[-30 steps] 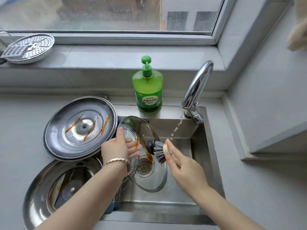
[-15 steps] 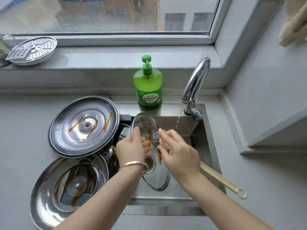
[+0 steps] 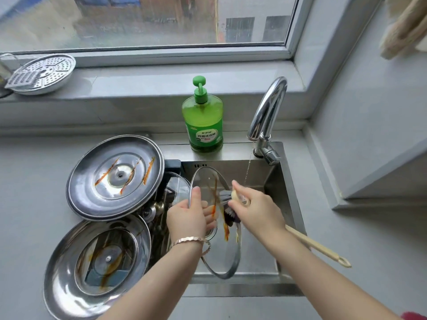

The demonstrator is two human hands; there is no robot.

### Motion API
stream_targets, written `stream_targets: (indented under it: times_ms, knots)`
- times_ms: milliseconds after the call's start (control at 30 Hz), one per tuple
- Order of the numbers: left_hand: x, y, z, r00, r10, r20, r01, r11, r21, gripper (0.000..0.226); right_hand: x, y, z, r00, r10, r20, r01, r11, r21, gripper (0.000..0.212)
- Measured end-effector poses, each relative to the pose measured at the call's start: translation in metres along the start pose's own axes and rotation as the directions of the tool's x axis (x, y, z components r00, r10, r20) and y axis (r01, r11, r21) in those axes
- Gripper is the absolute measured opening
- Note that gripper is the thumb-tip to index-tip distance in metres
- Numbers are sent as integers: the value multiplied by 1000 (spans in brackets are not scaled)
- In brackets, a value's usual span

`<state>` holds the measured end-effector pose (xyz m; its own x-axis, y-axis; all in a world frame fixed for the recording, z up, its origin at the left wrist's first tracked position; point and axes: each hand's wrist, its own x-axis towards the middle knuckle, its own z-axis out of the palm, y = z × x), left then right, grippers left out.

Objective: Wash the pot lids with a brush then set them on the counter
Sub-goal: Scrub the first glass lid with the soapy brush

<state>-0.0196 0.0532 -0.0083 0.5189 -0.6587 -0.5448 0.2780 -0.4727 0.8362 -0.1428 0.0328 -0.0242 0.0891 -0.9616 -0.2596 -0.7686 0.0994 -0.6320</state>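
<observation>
Where the glass lid [image 3: 221, 250] stands: on edge in the sink [image 3: 286, 185], streaked orange-brown; thin water stream at 1 o'clock.
Left hand [image 3: 187, 218]: grips lid rim at 9 o'clock.
Right hand [image 3: 256, 211]: clamped round brush [image 3: 316, 247], bristles on glass.
Counter [image 3: 34, 181], 9 o'clock of sink: far steel lid [image 3: 115, 176] overlapping near steel lid [image 3: 99, 262], both streaked.
12 o'clock: green soap bottle [image 3: 204, 121].
</observation>
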Motion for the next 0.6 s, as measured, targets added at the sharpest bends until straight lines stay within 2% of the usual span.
stream_targets:
  times_ms: [67,133,200,300,367,467,500,600]
  knots:
    - [-2,2,-1,999,33,-13,-33,999,19,41,7,4,-4,993,110,49,-117,978,174,49]
    - [1,4,-2,999,-15,-32,13,999,-51,41,0,7,-3,992,128,19,-127,930,344,50]
    - [5,5,-4,993,-101,-60,92,985,-148,42,-16,9,3,989,145,-29,-118,896,429,50]
    - [9,3,-3,986,-137,-93,115,971,-212,44,-35,8,17,987,112,-113,-74,952,297,47]
    - [8,2,0,988,-113,-104,89,974,-210,43,-41,-2,21,987,2,-162,27,983,180,44]
    - [5,3,1,991,-81,-107,60,980,-187,43,-47,-6,20,973,-147,-177,178,969,174,40]
    - [4,4,0,992,-72,-104,51,979,-195,44,-44,-2,16,977,-135,-167,165,970,181,38]
    - [0,10,-2,994,-24,-104,2,978,-210,43,-27,19,7,993,48,-107,-22,971,236,37]
